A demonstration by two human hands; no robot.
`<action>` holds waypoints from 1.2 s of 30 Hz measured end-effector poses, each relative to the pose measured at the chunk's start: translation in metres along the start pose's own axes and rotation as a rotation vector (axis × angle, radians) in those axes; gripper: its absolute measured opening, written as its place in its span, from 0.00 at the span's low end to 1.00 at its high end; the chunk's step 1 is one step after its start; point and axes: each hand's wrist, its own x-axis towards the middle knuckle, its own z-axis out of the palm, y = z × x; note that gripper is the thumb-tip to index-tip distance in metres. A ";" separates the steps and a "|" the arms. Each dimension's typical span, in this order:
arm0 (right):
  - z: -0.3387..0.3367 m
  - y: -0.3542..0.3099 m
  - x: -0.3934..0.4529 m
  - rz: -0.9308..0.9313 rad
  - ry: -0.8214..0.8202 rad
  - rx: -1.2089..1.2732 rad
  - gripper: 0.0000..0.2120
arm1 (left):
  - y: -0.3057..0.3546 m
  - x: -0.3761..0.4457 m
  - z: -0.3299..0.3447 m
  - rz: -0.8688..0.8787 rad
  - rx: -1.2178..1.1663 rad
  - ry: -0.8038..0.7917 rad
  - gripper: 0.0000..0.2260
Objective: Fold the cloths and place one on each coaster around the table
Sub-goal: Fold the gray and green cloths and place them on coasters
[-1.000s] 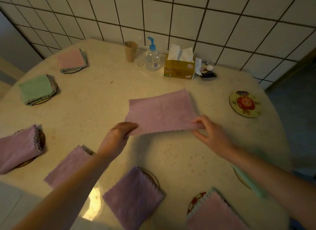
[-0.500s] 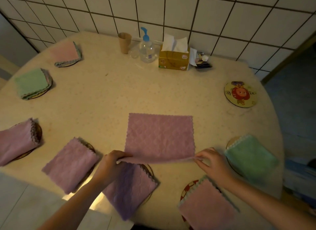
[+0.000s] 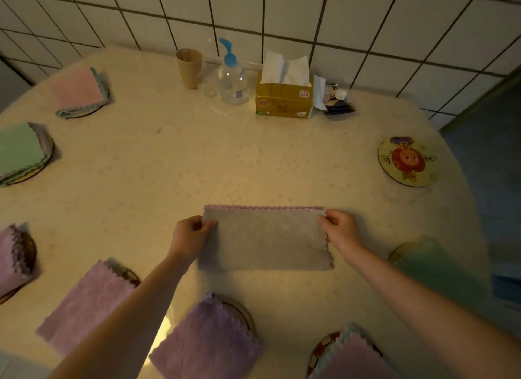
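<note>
A pink cloth, folded in half, is pinched flat on the counter at its far corners by the left hand and right hand, while seven folded cloths are counted on coasters and one coaster is bare.

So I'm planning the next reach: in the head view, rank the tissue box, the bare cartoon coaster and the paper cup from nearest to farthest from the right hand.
From the right hand:
1. Bare cartoon coaster, right side of table.
2. Tissue box, at the back, by the wall.
3. Paper cup, back left of the pump bottle.
</note>
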 end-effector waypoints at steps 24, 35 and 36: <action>-0.006 -0.015 0.006 0.096 0.093 -0.018 0.08 | -0.004 0.021 0.000 -0.148 0.102 0.184 0.12; -0.005 0.020 -0.104 -0.846 -0.321 -0.763 0.27 | -0.027 -0.068 0.044 1.047 0.797 -0.250 0.18; -0.002 0.024 -0.104 -0.891 -0.331 -0.809 0.31 | -0.032 -0.070 0.050 1.067 0.872 -0.293 0.19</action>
